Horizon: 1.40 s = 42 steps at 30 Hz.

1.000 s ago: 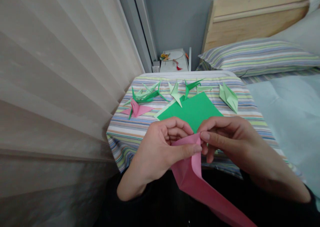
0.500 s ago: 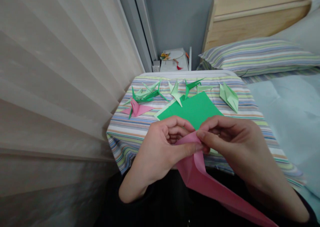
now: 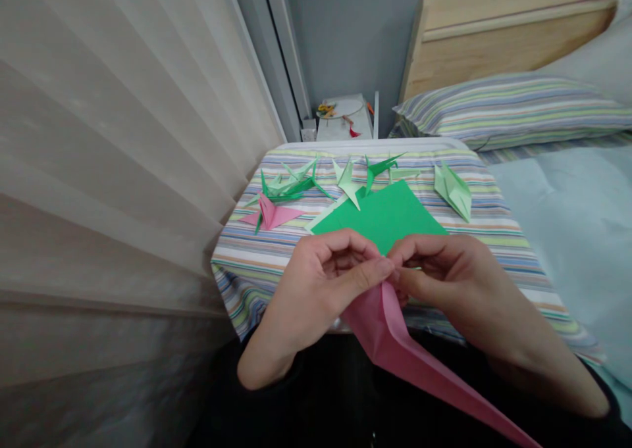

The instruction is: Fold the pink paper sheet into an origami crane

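A partly folded pink paper (image 3: 409, 359) hangs from my fingertips, its long pointed end stretching to the lower right. My left hand (image 3: 328, 287) pinches its top edge between thumb and fingers. Right beside it, my right hand (image 3: 451, 287) pinches the same edge, and the fingertips of both hands meet. Just beyond the hands lies a flat green sheet (image 3: 390, 214), with a pale green sheet showing at its left edge. The fingertips hide the upper part of the pink paper.
Folded figures lie along the striped cloth (image 3: 247, 247): a pink one (image 3: 271, 214), a dark green one (image 3: 379, 170) and a pale green one (image 3: 453, 191), among several. A curtain (image 3: 123, 172) hangs at left; a striped pillow (image 3: 513, 109) lies at right.
My left thumb has moved up and slightly left to the top edge of the pink paper, covering more of it. My right thumb has shifted slightly down. The paper's tail has swung slightly left.
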Available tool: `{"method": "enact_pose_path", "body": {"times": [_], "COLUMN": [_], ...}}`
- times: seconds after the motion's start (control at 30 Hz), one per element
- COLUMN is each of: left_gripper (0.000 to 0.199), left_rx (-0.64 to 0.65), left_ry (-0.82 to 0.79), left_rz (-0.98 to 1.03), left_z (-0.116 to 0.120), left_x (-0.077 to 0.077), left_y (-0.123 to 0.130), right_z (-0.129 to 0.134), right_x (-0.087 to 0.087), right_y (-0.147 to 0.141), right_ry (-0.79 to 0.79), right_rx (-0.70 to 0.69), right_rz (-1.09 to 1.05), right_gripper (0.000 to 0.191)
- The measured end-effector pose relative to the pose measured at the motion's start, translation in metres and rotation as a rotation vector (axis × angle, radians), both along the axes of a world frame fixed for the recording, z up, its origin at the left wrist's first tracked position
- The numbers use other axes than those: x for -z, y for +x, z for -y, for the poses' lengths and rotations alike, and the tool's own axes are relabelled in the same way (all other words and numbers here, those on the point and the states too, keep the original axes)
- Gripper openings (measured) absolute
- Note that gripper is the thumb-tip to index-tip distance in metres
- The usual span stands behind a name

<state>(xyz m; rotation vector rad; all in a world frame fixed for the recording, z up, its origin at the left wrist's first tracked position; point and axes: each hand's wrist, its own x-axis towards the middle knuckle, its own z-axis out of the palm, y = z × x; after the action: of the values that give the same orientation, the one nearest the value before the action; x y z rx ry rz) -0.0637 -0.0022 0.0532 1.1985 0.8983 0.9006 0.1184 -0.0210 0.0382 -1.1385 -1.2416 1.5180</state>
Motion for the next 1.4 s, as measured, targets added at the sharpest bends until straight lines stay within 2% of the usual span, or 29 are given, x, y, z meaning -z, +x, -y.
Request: {"method": "enact_pose_path", "body": {"times": [0.2,0.43,0.5,0.67,0.73,0.87,1.0,1.17,1.27,1.4], "left_gripper": [0.016,0.017,0.019,0.026,0.026,0.021,0.021,0.022,0.021,0.048], "left_rx": [-0.071,-0.201,-0.189,-0.01,0.007,-0.06,-0.144,-0.176,-0.124,0.157], "left_ry": [0.087,0.153,0.146,0.004,-0.025,0.004,0.055,0.081,0.067,-0.042], "left_rz": [-0.085,-0.08,-0.067,0.015,0.05,0.114,0.141,0.149,0.16,0.216], "left_z": [0.001,-0.003,-0.004,-0.005,-0.004,-0.003,-0.003,-0.005,-0.005,-0.001], "left_x": [0.0,0.006,0.006,0.002,0.002,0.006,0.007,0.007,0.006,-0.002], "left_y": [0.002,0.002,0.002,0.001,0.001,-0.001,-0.004,-0.007,-0.012,-0.02], "right_z": [0.003,-0.001,-0.002,-0.004,-0.004,-0.005,-0.002,-0.001,-0.004,-0.009], "right_x": [0.002,-0.005,-0.007,-0.009,-0.01,-0.009,0.0,0.003,-0.002,-0.001], "right_y": [-0.005,-0.005,-0.004,-0.003,-0.003,-0.003,-0.002,0.0,0.003,0.007], "right_ry": [0.015,-0.004,-0.008,-0.032,-0.046,-0.067,-0.091,-0.141,-0.135,-0.171], "right_rx": [0.022,-0.052,-0.051,-0.047,-0.047,-0.071,-0.107,-0.179,-0.254,-0.375], "right_rz": [0.049,0.043,0.055,0.042,0.023,-0.033,-0.065,-0.092,-0.118,-0.195], "right_gripper": [0.018,0.015,0.015,0.018,0.021,0.021,0.021,0.022,0.025,0.032]}}
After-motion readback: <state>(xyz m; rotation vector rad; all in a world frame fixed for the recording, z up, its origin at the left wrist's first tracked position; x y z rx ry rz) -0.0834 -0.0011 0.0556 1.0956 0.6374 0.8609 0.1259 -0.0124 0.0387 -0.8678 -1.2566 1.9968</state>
